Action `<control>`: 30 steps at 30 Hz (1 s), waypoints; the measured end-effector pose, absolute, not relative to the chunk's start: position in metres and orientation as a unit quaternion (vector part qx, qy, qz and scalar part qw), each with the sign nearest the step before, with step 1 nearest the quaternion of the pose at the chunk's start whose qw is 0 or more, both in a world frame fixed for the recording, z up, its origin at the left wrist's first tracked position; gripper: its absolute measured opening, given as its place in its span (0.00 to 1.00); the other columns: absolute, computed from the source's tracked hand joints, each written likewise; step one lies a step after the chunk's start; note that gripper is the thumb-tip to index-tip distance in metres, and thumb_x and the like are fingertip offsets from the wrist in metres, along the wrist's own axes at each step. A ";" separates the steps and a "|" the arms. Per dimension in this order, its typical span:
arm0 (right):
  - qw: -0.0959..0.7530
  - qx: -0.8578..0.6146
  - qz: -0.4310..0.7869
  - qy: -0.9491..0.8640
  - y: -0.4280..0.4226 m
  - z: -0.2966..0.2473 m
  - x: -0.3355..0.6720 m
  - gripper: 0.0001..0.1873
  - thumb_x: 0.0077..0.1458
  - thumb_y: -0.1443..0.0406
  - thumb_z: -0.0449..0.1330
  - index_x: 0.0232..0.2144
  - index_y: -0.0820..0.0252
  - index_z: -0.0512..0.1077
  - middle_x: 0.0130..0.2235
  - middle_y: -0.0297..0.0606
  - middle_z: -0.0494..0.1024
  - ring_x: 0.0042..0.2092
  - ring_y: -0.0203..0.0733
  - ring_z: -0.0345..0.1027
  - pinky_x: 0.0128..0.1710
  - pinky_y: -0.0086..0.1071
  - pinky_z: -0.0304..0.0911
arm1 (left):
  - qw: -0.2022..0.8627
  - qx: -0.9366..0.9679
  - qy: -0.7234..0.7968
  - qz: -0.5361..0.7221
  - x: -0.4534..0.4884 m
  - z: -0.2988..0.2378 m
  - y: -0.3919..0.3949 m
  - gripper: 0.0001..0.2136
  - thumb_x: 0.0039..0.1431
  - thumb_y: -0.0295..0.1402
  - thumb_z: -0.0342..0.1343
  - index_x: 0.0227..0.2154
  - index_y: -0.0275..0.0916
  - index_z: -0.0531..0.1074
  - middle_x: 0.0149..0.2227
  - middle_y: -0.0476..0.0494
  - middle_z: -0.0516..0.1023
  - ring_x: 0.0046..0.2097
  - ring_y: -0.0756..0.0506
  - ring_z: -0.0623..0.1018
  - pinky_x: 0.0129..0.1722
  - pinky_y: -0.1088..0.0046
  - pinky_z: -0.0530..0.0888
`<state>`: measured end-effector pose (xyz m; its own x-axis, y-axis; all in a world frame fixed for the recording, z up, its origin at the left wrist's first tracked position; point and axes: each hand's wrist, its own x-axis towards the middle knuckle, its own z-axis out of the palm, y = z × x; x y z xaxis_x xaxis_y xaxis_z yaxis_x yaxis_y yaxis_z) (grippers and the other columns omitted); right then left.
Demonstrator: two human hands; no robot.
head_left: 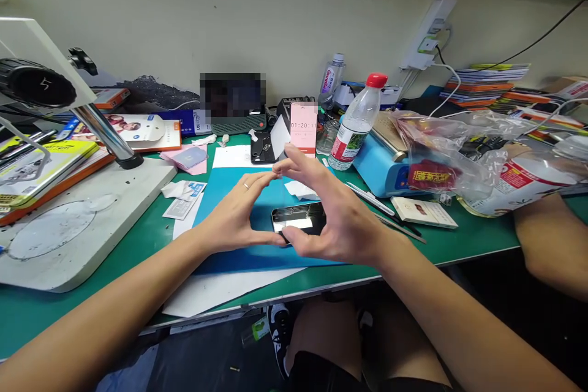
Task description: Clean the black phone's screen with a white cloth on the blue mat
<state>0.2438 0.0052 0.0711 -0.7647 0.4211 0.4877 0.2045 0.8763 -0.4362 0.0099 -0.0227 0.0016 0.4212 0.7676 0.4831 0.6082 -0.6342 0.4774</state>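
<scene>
My left hand (234,214) and right hand (342,220) arch over the phone (301,217) — forefingers meeting above, thumbs at its near edge, nothing gripped. It lies flat on the blue mat (257,260) — probably cushioned against the bench (459,242).

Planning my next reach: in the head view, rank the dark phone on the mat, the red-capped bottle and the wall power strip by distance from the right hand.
1. The dark phone, on the blue mat, at the right hand thumb.
2. The red-capped bottle, behind the hand, slightly right.
3. The power strip, up on the back wall, right.
</scene>
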 end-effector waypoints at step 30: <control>0.195 -0.366 0.181 -0.892 0.030 0.035 0.265 0.09 0.70 0.65 0.55 0.38 0.60 0.73 0.42 0.40 0.80 0.44 0.43 0.72 0.44 0.35 0.63 | 0.049 0.752 0.594 0.281 -0.002 0.000 -0.011 0.22 0.68 0.51 0.54 0.52 0.40 0.75 0.48 0.39 0.76 0.53 0.36 0.73 0.54 0.56 0.70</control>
